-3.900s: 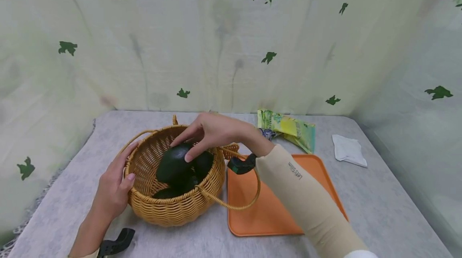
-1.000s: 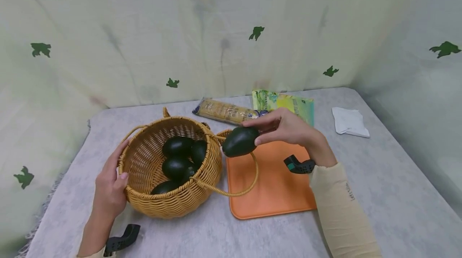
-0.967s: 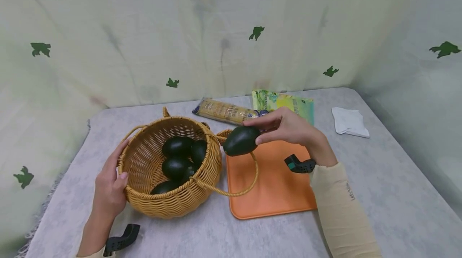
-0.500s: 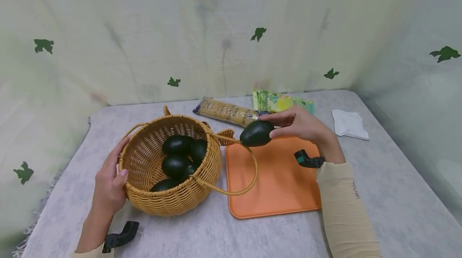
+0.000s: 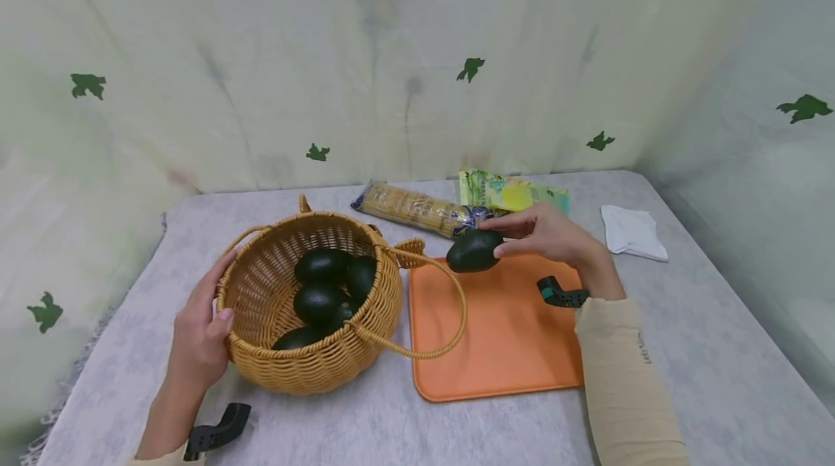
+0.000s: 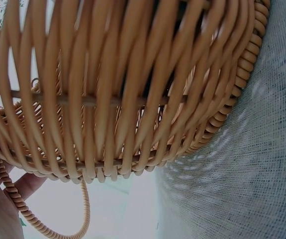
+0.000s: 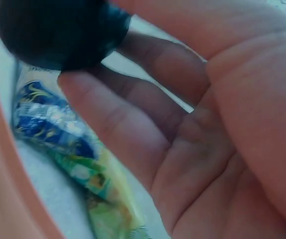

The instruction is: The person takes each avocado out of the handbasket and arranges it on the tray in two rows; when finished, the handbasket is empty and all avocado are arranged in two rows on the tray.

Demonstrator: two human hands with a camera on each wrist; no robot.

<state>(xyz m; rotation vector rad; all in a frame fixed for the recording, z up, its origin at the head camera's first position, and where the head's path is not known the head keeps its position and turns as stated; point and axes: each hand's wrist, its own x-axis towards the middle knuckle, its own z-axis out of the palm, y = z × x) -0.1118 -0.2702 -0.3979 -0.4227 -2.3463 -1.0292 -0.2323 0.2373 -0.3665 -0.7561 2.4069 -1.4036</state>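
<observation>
My right hand point(image 5: 544, 235) pinches a dark green avocado point(image 5: 474, 251) by its end, just above the far edge of the orange tray point(image 5: 502, 339). The right wrist view shows the avocado point(image 7: 58, 32) at my fingertips. A woven wicker basket point(image 5: 306, 364) stands left of the tray with several more avocados point(image 5: 320, 299) inside. My left hand point(image 5: 198, 339) grips the basket's left rim, thumb over the edge. In the left wrist view, the basket wall point(image 6: 133, 84) fills the frame.
A long yellow snack packet point(image 5: 411, 209) and a green-yellow packet point(image 5: 515, 194) lie behind the tray. A folded white cloth point(image 5: 631, 233) sits at the far right. The basket's loop handle point(image 5: 443, 321) hangs over the tray's left edge. Curtains close off the grey table.
My right hand lifted an avocado out of the basket and carried it right, then lowered it toward the tray's far edge. The left hand stayed on the basket rim.
</observation>
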